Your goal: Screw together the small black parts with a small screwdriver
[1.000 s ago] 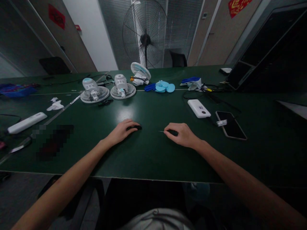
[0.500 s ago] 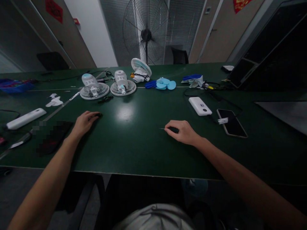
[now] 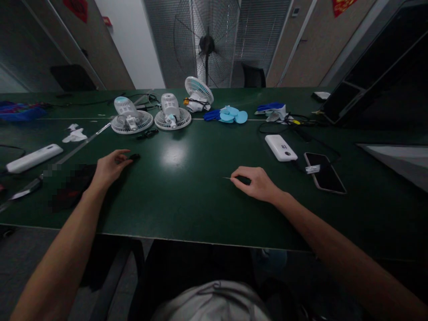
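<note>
My right hand [image 3: 254,183] rests low over the table, closed on a small screwdriver [image 3: 245,180]. Its thin shaft points left and its dark handle lies mostly inside my fingers. On the left side, my left hand [image 3: 112,167] has its thumb and fingers apart. A small black object [image 3: 134,157] lies at the tip of my thumb; its kind is too dark to make out, and whether the thumb touches it I cannot tell.
Two white fan heads [image 3: 132,121] [image 3: 172,120] lie grille-down at the back, with a third fan [image 3: 199,94] tilted behind. Blue fan blades [image 3: 233,114] lie on a glove. A power bank [image 3: 281,148] and a phone [image 3: 325,173] lie at right; a white bar [image 3: 35,158] at left.
My left hand has drawn back a little to the left, its fingers lifting off the small black object. My right hand stays in place with the screwdriver.
</note>
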`<state>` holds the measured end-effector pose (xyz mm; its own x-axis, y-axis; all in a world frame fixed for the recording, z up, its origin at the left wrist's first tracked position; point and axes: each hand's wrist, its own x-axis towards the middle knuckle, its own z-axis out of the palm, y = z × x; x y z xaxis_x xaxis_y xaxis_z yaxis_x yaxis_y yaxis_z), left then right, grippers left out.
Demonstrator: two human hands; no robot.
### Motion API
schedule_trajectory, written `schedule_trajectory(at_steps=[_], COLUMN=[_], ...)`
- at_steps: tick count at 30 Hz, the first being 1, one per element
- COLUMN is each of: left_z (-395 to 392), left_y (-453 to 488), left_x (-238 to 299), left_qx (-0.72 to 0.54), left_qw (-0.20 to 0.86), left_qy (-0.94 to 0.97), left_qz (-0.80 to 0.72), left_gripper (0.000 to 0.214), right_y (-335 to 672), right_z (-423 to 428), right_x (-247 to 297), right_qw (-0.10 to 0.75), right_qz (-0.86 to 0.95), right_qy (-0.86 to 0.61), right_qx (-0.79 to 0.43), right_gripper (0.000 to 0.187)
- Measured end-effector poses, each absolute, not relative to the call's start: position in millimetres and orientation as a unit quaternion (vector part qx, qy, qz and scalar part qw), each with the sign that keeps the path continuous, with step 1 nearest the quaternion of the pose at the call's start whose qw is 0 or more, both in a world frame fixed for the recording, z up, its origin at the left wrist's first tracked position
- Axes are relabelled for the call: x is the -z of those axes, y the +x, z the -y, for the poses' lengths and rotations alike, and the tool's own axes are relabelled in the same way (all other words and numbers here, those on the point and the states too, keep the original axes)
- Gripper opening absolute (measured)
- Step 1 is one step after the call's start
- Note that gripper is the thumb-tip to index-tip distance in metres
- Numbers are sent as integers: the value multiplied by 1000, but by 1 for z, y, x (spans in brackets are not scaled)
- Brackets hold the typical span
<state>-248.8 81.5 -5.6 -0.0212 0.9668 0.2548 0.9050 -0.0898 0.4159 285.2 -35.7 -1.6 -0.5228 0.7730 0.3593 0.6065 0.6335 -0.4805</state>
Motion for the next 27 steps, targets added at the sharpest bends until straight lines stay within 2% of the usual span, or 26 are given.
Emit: schedule_trajectory(at_steps=[6, 10, 16, 27], left_z=[-77, -72, -66, -74], left_y=[-249, -247, -237, -227], left_x=[-2, -1, -2, 4], left_qx=[-258, -274, -316, -266], left_qw=[90, 49, -45, -41], left_qy=[664, 671, 722, 748], left_qz=[-696, -688, -614, -606], left_gripper=[43, 36, 38, 32], right_y=[287, 287, 287, 287], right_z=[36, 36, 36, 38], right_x=[1, 1, 0, -1], right_qw=[279, 277, 270, 263], right_qz=[860, 860, 863, 865], right_qy=[-402, -402, -399, -400], right_qx=[-148, -148, -152, -151], right_gripper=[18, 18, 18, 18])
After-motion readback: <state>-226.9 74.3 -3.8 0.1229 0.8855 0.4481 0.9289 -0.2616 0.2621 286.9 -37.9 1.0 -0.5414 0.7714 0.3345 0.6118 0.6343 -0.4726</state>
